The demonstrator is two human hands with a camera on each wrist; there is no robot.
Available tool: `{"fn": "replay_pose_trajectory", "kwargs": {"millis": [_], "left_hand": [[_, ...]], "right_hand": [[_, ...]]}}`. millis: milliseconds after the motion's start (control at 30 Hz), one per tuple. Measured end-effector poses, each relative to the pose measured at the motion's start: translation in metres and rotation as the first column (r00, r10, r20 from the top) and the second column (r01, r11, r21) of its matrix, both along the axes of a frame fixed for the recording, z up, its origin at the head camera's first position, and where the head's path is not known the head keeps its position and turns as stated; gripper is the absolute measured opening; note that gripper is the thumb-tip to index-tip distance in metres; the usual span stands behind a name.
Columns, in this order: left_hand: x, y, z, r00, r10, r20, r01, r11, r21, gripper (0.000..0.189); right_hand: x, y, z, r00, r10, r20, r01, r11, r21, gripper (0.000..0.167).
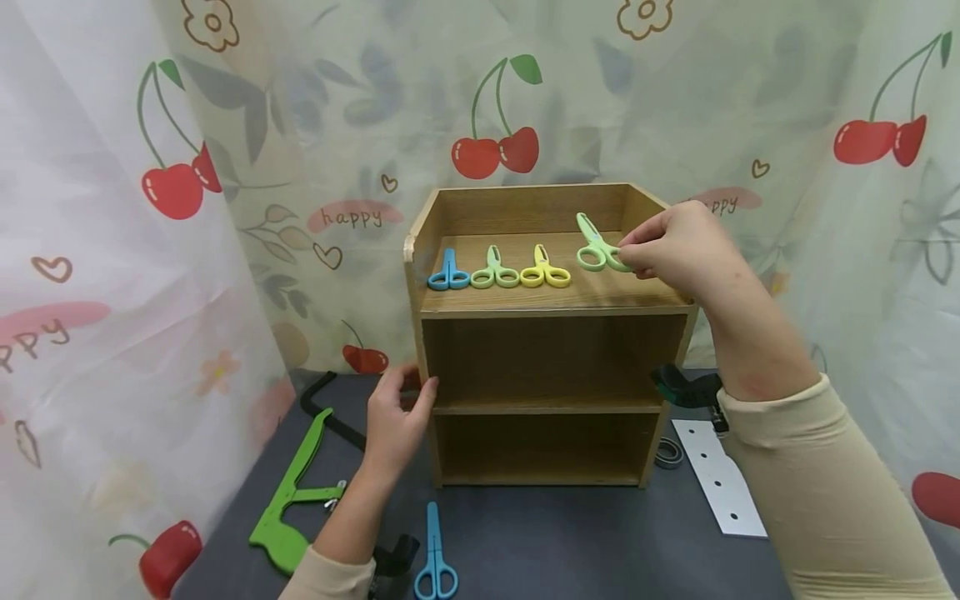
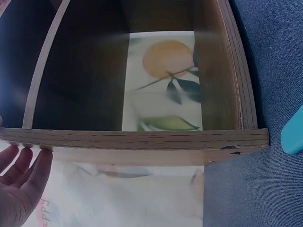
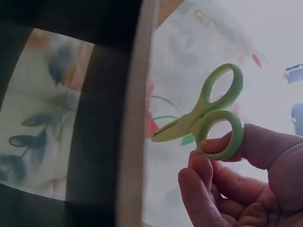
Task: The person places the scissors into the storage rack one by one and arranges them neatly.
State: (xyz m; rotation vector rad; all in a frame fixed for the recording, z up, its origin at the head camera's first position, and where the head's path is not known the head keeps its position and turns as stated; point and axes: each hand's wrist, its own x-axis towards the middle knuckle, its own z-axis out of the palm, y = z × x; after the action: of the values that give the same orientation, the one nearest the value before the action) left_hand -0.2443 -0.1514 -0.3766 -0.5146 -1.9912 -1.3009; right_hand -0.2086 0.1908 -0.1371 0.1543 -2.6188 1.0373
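Observation:
My right hand (image 1: 678,250) pinches one handle loop of a pair of light green scissors (image 3: 215,113), blades angled up and left, over the right part of the top shelf of a small wooden shelf unit (image 1: 555,313). Along that top shelf, from left to right, lie blue scissors (image 1: 448,275), light green scissors (image 1: 494,271) and yellow scissors (image 1: 544,271). My left hand (image 1: 397,421) holds the unit's left side panel (image 2: 142,138), fingertips on its outer face and thumb at its front edge.
Blue scissors (image 1: 433,558) lie on the dark grey table (image 1: 555,542) before the unit. A green-handled saw frame (image 1: 292,492) lies left. On the right are a white strip with holes (image 1: 720,479) and a dark ring-shaped roll (image 1: 668,453). A printed curtain (image 1: 345,108) hangs behind.

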Motion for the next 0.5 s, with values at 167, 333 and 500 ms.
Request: {"fn": "replay_pose_trajectory", "kwargs": {"millis": [167,333,500], "left_hand": [[-0.001,0.0,0.001,1.0,0.002,-0.007,-0.002,1.0,-0.003,0.021],[-0.001,-0.001,0.0,1.0,0.003,-0.012,-0.003,1.0,0.001,0.022],[0.0,0.0,-0.001,1.0,0.003,-0.016,-0.003,1.0,-0.004,0.022]], "right_hand": [[-0.01,-0.004,-0.006,1.0,-0.017,-0.011,0.017,1.0,0.009,0.026],[-0.022,-0.01,-0.012,0.999,-0.053,-0.005,0.053,0.998,0.035,0.025],[-0.034,-0.012,-0.021,0.994,-0.103,0.021,0.101,0.991,0.086,0.023]]}}
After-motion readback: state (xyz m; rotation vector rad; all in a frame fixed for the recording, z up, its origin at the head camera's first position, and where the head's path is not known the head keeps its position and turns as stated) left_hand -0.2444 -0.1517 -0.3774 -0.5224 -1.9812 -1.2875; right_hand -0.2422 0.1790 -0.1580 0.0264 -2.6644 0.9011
